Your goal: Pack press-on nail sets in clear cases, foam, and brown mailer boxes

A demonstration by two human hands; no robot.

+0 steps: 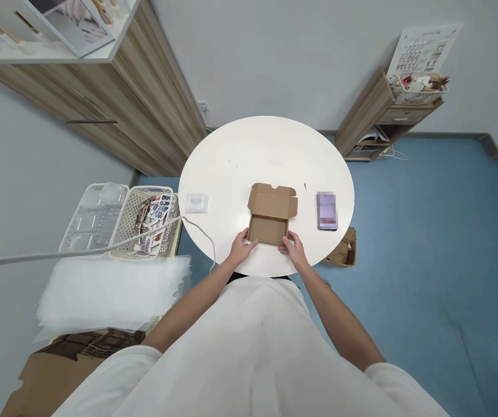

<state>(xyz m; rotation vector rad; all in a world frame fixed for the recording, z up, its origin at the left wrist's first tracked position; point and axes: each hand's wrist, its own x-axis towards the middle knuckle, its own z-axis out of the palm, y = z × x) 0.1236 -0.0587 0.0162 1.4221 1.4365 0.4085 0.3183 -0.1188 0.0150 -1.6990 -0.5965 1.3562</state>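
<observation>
A small brown cardboard box [268,229] lies on the white round table [275,150] in front of me, its flapped lid [273,201] folded back away from me. Nothing shows inside the tray of the box. My left hand [242,247] grips the near left corner, thumb on the front edge and fingers along the side. At the near right corner, my right hand [294,249] holds the box the same way. To the right on the table is a purple pack [327,211], its print blurred. A small white packet [197,203] lies near the left edge.
Left of the table stand a white basket [120,234] of printed sheets, a basket of clear plastic packs [94,214] and a white foam stack [113,292]. A white cable [144,234] crosses to the table's left edge. An open carton [349,249] sits on the floor, right.
</observation>
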